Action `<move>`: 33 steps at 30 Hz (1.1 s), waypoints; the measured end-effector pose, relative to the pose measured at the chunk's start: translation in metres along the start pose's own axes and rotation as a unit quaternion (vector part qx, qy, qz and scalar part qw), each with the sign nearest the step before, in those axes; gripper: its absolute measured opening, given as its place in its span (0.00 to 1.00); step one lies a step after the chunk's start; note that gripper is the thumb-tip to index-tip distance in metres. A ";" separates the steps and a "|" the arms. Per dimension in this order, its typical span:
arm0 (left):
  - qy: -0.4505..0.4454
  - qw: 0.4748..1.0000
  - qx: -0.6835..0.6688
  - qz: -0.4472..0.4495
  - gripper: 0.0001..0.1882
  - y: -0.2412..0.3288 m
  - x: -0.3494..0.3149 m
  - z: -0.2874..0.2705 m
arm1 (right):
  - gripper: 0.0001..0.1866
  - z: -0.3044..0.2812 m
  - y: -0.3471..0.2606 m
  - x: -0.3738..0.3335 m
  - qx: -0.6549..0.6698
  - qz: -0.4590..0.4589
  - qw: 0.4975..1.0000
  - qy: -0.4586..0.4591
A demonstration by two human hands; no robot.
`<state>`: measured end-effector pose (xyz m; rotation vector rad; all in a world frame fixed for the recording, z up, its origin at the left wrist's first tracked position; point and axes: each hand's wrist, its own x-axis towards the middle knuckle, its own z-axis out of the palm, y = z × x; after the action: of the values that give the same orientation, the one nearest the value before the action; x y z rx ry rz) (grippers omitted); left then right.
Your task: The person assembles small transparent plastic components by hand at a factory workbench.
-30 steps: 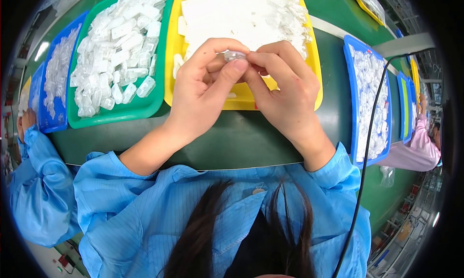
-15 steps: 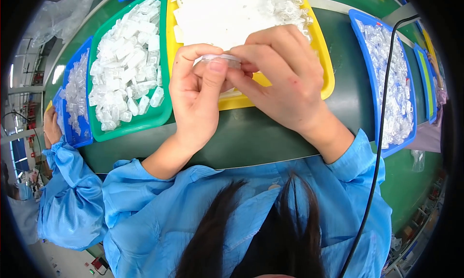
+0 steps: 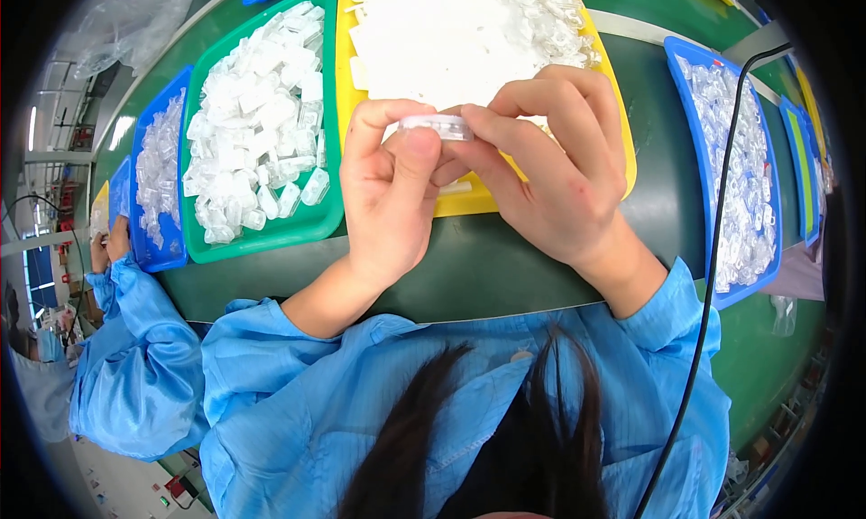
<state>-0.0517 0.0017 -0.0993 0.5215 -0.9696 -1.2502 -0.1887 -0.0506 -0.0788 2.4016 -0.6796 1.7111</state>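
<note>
The left hand (image 3: 392,203) pinches a clear plastic piece (image 3: 438,126) and the right hand (image 3: 566,178) grips its right end, over the yellow tray (image 3: 468,203) near the counter's (image 3: 505,257) front edge.

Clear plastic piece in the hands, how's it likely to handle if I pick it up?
The clear plastic piece is probably light: the left hand holds it between thumb and fingers. It seems stiff, showing no sag with the right hand at its other end. Its glossy surface may be slightly slippery.
</note>
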 end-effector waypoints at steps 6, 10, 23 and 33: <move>-0.047 0.983 0.164 0.071 0.10 -0.003 0.000 -0.012 | 0.16 -0.003 0.004 0.002 0.059 0.040 0.996 -0.060; -0.064 0.983 0.161 0.060 0.10 -0.002 0.002 -0.011 | 0.16 -0.003 0.005 -0.001 0.104 0.062 0.990 -0.067; -0.054 0.992 0.112 -0.030 0.11 0.005 0.005 0.004 | 0.14 0.001 0.005 -0.004 0.138 0.068 0.987 -0.039; -0.105 0.988 0.115 0.010 0.09 0.005 0.007 -0.001 | 0.13 -0.001 -0.001 -0.003 0.138 0.082 0.986 -0.046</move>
<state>-0.0473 -0.0040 -0.0934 0.5655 -1.3051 -1.1979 -0.1900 -0.0486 -0.0809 2.6945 -0.7105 1.8782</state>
